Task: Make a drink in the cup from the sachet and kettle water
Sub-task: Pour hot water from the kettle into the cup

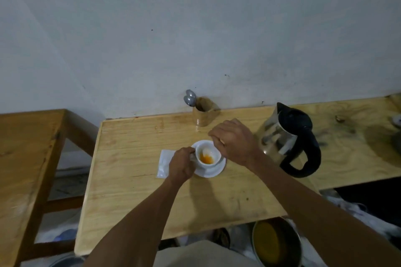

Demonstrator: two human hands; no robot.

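White cup (207, 156) on saucer (210, 171): orange liquid. Left hand (181, 166) grips handle; right hand (235, 141) pinched above, contents hidden. Wooden holder (204, 113): spoons (190, 98). Kettle (289, 139) right.

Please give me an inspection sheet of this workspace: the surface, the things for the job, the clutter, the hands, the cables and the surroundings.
Surface: wooden table against a grey wall, lightly stained.
Job's things: white cup on a saucer, with orange liquid or powder inside; kettle upright to the right, apart from the cup; white sachet flat to the left of the saucer.
Clutter: wooden holder with spoons at the wall.
Hands: left hand has its grip at the cup's side; right hand is above the cup, fingers pinched, what it holds is hidden.
Cables: nothing seen.
Surroundings: second wooden table on the left; metal bowl with yellow contents below the table edge.
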